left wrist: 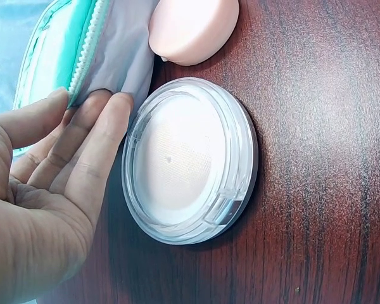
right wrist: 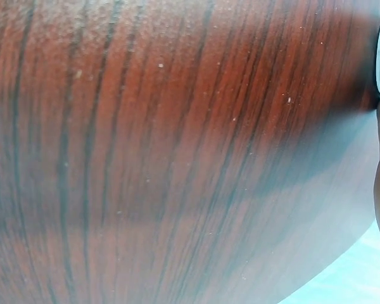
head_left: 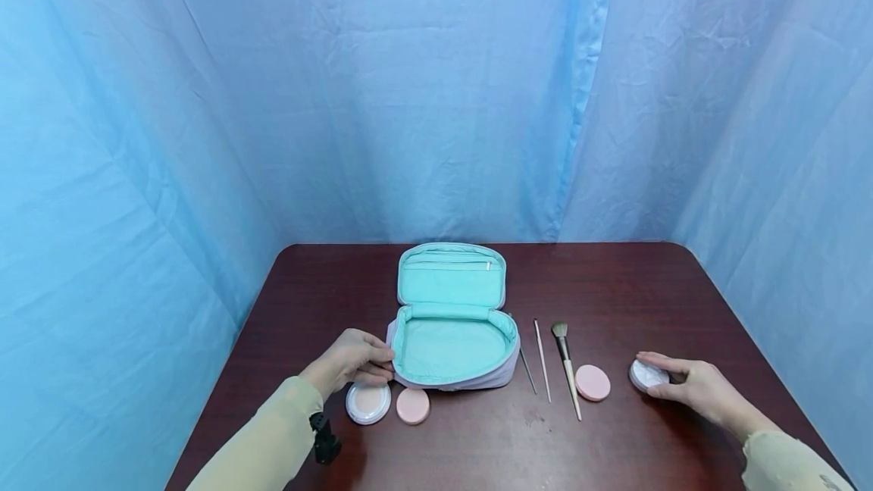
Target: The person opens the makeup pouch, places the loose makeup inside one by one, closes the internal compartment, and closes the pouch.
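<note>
An unzipped lavender makeup bag (head_left: 450,347) with a turquoise lining lies with its lid folded back. My left hand (head_left: 356,361) pinches the left rim of the bag; in the left wrist view its thumb is at the zipper edge and its fingers (left wrist: 117,114) touch the outer fabric. Under that hand lies a round clear-lidded powder compact (left wrist: 183,161), beside a pink round puff (head_left: 412,406). Far to the right, my right hand (head_left: 697,387) grips a round white-topped compact (head_left: 648,376) between thumb and fingers. The right wrist view catches only a sliver of it.
Right of the bag lie a thin dark stick (head_left: 528,371), a slim pale brush (head_left: 542,358), a larger makeup brush (head_left: 567,370) and another pink round puff (head_left: 592,383). Everything is on a dark wood table (head_left: 477,445), with blue curtains (head_left: 409,97) on three sides.
</note>
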The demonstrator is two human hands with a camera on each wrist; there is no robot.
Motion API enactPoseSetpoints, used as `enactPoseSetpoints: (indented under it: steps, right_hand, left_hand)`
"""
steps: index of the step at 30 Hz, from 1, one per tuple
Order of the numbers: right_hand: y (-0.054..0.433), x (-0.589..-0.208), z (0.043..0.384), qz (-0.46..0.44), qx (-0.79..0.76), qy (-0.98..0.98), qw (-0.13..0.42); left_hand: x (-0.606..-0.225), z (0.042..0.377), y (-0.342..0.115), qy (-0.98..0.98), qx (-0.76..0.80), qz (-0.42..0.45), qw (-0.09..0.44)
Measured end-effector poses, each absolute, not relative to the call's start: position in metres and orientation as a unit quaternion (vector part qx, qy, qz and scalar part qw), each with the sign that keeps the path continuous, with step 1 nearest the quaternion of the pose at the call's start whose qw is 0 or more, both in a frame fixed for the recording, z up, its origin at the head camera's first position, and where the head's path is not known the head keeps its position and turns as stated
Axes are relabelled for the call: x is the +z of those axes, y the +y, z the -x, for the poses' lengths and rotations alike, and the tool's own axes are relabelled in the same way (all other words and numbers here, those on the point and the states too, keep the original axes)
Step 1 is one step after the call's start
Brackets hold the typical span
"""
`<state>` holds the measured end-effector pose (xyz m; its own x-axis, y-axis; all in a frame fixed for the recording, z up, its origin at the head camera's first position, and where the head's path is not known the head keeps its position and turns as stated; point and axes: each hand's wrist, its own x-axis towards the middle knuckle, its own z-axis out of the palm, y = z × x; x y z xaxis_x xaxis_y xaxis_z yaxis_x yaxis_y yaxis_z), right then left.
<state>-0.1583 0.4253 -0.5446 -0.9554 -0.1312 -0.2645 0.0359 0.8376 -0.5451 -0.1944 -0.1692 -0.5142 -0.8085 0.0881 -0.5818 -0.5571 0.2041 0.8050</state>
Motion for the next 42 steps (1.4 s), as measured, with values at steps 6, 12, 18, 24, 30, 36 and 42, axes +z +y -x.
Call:
enactPoseSetpoints:
  steps: [6,12,18,24,30,36,42]
  right_hand:
    - [0.419,-0.543,0.163,0.028,-0.286,0.948,0.138]
    - [0.408,-0.536,0.173,0.044,-0.296,0.945,0.135]
    - [0.395,-0.525,0.188,0.082,-0.286,0.949,0.106]
    - [0.379,-0.519,0.203,0.107,-0.290,0.945,0.106]
    - [0.355,-0.511,0.217,0.127,-0.312,0.935,0.111]
    - [0.327,-0.502,0.230,0.153,-0.311,0.931,0.113]
    - [0.301,-0.496,0.243,0.197,-0.314,0.923,0.107]
  left_hand:
    - [-0.515,0.195,-0.169,0.728,0.611,0.160,0.266]
    - [-0.515,0.195,-0.169,0.728,0.612,0.158,0.266]
    - [-0.514,0.193,-0.169,0.727,0.612,0.155,0.270]
    - [-0.515,0.193,-0.170,0.731,0.609,0.153,0.268]
    - [-0.513,0.193,-0.169,0.733,0.606,0.151,0.269]
    - [-0.513,0.193,-0.170,0.735,0.602,0.150,0.273]
    - [-0.514,0.194,-0.169,0.737,0.601,0.150,0.271]
